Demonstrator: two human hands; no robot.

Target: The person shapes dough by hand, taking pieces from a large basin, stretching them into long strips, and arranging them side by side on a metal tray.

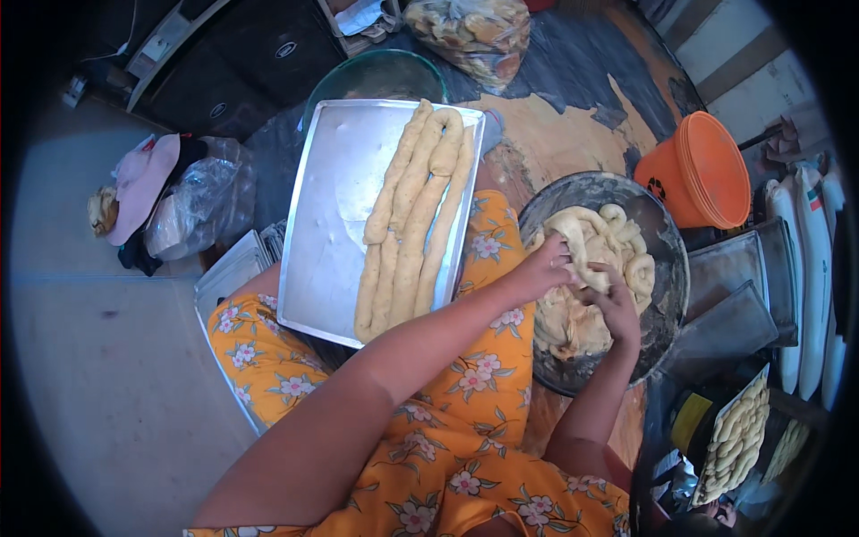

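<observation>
A wide dark bowl [673, 295] stands at my right side with a heap of pale dough [573, 329] in it, partly in thick coiled ropes. Over the heap, my left hand [546, 268] has its fingers curled around a dough strand [577, 240]. My right hand [619, 309] is just to the right, its bent fingers on the same strand; its fingertips are partly hidden. Across my lap lies a silver baking tray [327, 192]. Several long dough ropes [413, 228] lie side by side along the tray's right half, one folded over at its far end.
An orange lidded bucket [684, 174] stands beyond the bowl, with metal trays [729, 327] leaning nearby. Lower right, another tray holds shaped dough pieces [735, 438]. A green basin [380, 70] and a clear bag of bread-like pieces [474, 38] are behind the tray. A pink hat [148, 183] is at left.
</observation>
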